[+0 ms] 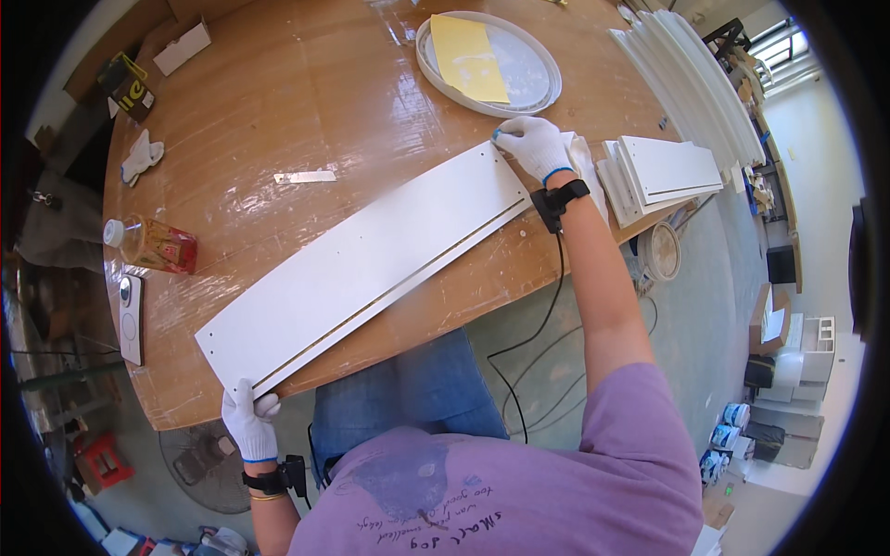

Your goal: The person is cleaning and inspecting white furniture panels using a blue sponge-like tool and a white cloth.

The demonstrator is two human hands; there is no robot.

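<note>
A long white board (pixel 366 264) with a narrow groove along one side lies slantwise on the wooden table (pixel 306 83). My left hand (pixel 248 419), in a white glove, grips the board's near-left end at the table's edge. In a white glove too, my right hand (pixel 535 145) rests on the board's far-right corner, fingers curled over it. A white cloth (pixel 587 167) lies just beside my right hand.
A round white tray (pixel 547 60) with a yellow sheet (pixel 468 56) sits at the back. Stacked white panels (pixel 663 171) lie to the right. A small metal strip (pixel 306 176), a bottle (pixel 153 243), a phone (pixel 131 315) and a spare glove (pixel 141 156) lie on the left.
</note>
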